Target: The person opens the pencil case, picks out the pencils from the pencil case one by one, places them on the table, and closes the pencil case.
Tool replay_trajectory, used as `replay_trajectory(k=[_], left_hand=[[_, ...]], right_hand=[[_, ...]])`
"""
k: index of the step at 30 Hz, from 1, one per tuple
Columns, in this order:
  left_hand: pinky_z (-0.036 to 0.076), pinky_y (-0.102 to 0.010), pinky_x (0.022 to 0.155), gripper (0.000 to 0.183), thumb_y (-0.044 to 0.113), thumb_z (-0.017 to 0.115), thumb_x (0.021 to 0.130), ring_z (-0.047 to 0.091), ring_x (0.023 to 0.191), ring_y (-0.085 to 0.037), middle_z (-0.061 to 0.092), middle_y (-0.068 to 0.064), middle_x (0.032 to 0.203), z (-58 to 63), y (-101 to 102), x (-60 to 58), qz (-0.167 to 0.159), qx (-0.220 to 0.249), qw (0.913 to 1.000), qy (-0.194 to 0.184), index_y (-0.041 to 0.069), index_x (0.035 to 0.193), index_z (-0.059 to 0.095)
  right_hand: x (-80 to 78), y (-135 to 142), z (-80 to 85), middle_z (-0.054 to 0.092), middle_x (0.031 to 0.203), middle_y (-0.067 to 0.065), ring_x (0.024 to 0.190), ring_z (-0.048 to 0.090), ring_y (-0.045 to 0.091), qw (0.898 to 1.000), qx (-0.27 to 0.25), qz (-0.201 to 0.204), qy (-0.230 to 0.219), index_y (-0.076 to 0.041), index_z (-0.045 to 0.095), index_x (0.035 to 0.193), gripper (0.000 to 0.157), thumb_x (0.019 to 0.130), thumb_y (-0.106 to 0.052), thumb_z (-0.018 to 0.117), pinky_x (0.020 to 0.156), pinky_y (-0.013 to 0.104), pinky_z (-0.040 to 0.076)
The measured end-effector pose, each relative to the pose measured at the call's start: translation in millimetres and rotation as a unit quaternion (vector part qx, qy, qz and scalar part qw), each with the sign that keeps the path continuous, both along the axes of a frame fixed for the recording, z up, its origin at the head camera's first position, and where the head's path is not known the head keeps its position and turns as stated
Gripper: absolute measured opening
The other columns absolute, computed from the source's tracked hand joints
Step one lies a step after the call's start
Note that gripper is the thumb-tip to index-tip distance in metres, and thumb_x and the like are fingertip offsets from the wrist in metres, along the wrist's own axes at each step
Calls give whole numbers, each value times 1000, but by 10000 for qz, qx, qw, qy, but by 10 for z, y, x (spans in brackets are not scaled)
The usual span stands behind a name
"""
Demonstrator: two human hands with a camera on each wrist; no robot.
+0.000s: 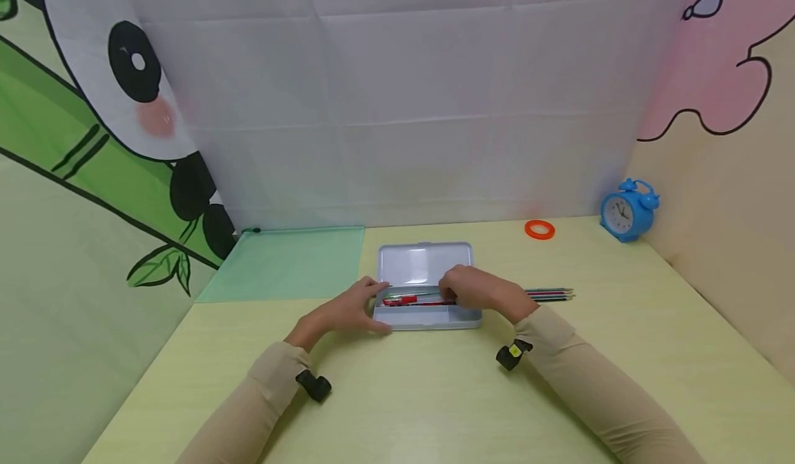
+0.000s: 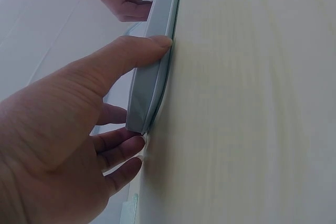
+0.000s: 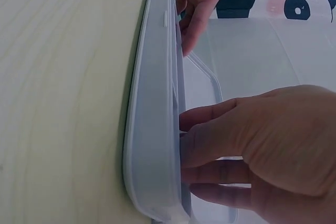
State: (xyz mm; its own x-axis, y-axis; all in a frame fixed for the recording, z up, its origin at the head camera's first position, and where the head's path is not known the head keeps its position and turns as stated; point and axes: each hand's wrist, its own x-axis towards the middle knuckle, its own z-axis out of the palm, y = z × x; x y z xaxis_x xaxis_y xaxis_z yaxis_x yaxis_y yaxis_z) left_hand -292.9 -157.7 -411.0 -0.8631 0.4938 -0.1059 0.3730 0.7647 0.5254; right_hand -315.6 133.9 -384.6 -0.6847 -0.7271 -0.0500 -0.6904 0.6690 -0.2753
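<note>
An open pale metal pencil case (image 1: 428, 319) lies on the table, its hinged lid (image 1: 410, 265) raised at the back. Inside it are several pens and pencils, among them a red-and-white pen (image 1: 406, 300). My left hand (image 1: 348, 308) grips the left end of the case; in the left wrist view the thumb presses its front wall while the other fingers lie around the end. My right hand (image 1: 478, 288) reaches into the right half of the case with bent fingers (image 3: 207, 145). The case wall hides these fingertips, so I cannot tell whether they pinch a pen.
Several dark pencils (image 1: 551, 294) lie side by side right of the case, partly behind the right wrist. An orange ring (image 1: 540, 229) and a blue alarm clock (image 1: 627, 210) are at the back right. A green mat (image 1: 292, 264) covers the back left of the table.
</note>
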Motion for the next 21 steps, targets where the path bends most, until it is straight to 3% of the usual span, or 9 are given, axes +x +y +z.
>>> replay_trajectory(k=[14,21], left_hand=[[43,-43,100,96,43,86,76,43,118,-24,44,-10,131,-12,-4,-17,-31,45,10000,7,5,152,41],[44,-43,101,96,43,86,76,43,119,-24,44,-8,131,-23,-4,-24,-26,20,10000,-2,6,152,41]], right_hand=[[-45,28,-25,56,72,-4,68,50,13,9998,-165,24,-82,-12,69,81,23,87,10,65,62,25,43],[-26,17,-26,57,73,-5,68,51,13,9999,87,-90,33,-13,68,82,22,88,8,65,63,25,42]])
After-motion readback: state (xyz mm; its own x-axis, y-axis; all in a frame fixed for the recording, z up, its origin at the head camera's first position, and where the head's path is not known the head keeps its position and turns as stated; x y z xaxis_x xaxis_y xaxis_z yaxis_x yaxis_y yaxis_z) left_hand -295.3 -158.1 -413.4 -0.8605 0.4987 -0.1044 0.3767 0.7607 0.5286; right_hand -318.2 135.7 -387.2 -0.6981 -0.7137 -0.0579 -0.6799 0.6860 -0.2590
